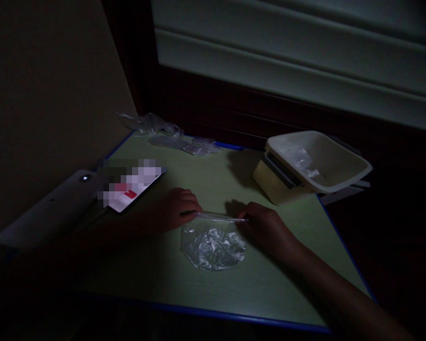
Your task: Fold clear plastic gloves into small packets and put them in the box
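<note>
A clear plastic bag (215, 246) with a straight zip-like top edge lies over the green table, crumpled clear plastic showing within its outline. My left hand (177, 208) pinches the top edge at its left end, fingers curled. At the right end of the same edge, my right hand (264, 225) grips the bag between thumb and fingers. The edge is stretched between both hands, and the bag's body hangs toward me. Dim light hides the fingertips in part.
A pale bin (280, 187) holding clear plastic stands at the table's (287, 293) right edge. Behind lie flat plastic bags (199, 147) and crumpled plastic (151, 124). On the left are a lit phone (138, 187) and a pale device (53, 203) near the wall.
</note>
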Motion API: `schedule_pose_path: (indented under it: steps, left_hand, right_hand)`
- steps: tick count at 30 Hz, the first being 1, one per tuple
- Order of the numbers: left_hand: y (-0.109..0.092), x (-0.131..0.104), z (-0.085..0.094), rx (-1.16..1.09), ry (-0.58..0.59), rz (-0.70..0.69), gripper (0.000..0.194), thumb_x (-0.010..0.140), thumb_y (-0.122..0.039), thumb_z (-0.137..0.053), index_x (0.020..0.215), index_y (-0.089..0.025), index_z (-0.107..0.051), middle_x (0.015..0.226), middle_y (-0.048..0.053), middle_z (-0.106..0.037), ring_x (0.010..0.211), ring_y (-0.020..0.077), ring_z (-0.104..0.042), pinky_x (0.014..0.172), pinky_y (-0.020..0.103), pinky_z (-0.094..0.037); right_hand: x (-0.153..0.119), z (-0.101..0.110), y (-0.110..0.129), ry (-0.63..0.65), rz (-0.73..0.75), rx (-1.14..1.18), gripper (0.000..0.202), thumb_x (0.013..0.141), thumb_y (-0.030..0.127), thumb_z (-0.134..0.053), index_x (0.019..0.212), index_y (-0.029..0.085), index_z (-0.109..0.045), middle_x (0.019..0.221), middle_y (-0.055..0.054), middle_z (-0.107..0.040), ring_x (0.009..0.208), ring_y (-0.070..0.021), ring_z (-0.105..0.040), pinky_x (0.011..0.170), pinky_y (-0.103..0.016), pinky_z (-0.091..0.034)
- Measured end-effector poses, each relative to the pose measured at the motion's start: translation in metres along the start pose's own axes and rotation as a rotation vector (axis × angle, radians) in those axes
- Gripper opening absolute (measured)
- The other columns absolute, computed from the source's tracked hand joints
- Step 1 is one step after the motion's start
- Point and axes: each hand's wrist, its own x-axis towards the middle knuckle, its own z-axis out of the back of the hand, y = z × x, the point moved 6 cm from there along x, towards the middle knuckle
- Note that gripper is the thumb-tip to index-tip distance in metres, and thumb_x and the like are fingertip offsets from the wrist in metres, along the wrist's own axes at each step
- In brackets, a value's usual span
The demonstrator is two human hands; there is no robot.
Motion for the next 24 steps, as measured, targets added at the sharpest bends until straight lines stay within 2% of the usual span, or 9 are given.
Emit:
schedule_pose_path:
  steps: [4,8,11,16,19,21,24]
  left_hand:
    - [-0.010,-0.002,-0.001,0.185,0.026,-0.185,0.014,0.092,-0.018,-0.051,0.091,-0.018,-0.065,0.087,0.004,-0.067,0.085,0.0190,-0.056,0.082,0.034,-0.038]
    - [-0.021,-0.003,-0.002,0.340,0.016,-0.325,0.020,0.094,-0.014,-0.045,0.090,-0.017,-0.064,0.090,0.006,-0.067,0.087,0.0193,-0.055,0.088,0.036,-0.039]
    - [-0.025,-0.005,-0.003,0.419,0.006,-0.395,0.024,0.095,-0.010,-0.041,0.092,-0.016,-0.064,0.089,0.006,-0.067,0.087,0.0186,-0.057,0.091,0.037,-0.039]
    - [-0.027,-0.005,-0.006,0.494,0.063,-0.377,0.027,0.095,-0.010,-0.040,0.091,-0.019,-0.065,0.088,0.005,-0.068,0.086,0.0178,-0.058,0.090,0.039,-0.043]
    - [-0.029,-0.004,-0.007,0.495,0.059,-0.388,0.028,0.094,-0.008,-0.040,0.089,-0.018,-0.065,0.087,0.006,-0.068,0.086,0.0184,-0.059,0.089,0.040,-0.045]
    - [-0.030,-0.004,-0.006,0.462,0.042,-0.397,0.026,0.093,-0.008,-0.042,0.087,-0.018,-0.065,0.085,0.006,-0.068,0.084,0.0187,-0.059,0.088,0.041,-0.045]
    - [-0.028,-0.003,-0.003,0.344,0.069,-0.335,0.021,0.091,-0.009,-0.047,0.090,-0.020,-0.065,0.087,0.006,-0.067,0.085,0.0183,-0.059,0.089,0.039,-0.045]
  right_hand:
    - [-0.003,0.005,0.005,-0.038,0.092,-0.080,0.015,0.079,0.007,-0.050,0.079,0.018,-0.060,0.077,-0.005,-0.061,0.070,-0.0171,-0.058,0.062,-0.027,-0.045]
    - [-0.007,0.002,0.010,0.030,0.171,-0.268,0.017,0.081,0.007,-0.051,0.082,0.016,-0.064,0.077,-0.008,-0.063,0.072,-0.0193,-0.058,0.064,-0.030,-0.044]
    - [-0.011,0.001,0.010,0.075,0.200,-0.370,0.021,0.082,0.007,-0.052,0.091,0.017,-0.068,0.085,-0.010,-0.068,0.077,-0.0210,-0.060,0.069,-0.034,-0.046]
    - [-0.013,0.000,0.019,0.082,0.215,-0.453,0.027,0.085,0.012,-0.057,0.109,0.020,-0.068,0.102,-0.011,-0.071,0.088,-0.0243,-0.064,0.079,-0.041,-0.050]
    - [-0.014,-0.008,0.039,0.064,0.315,-0.459,0.034,0.087,0.010,-0.052,0.119,0.017,-0.063,0.115,-0.013,-0.067,0.104,-0.0259,-0.062,0.089,-0.043,-0.050]
    - [-0.016,-0.020,0.051,0.114,0.383,-0.429,0.037,0.089,0.011,-0.048,0.125,0.011,-0.057,0.127,-0.017,-0.060,0.118,-0.0267,-0.055,0.098,-0.043,-0.046]
    - [-0.020,-0.034,0.057,0.212,0.372,-0.389,0.044,0.092,0.026,-0.049,0.130,0.005,-0.052,0.135,-0.022,-0.051,0.125,-0.0303,-0.049,0.103,-0.046,-0.042]
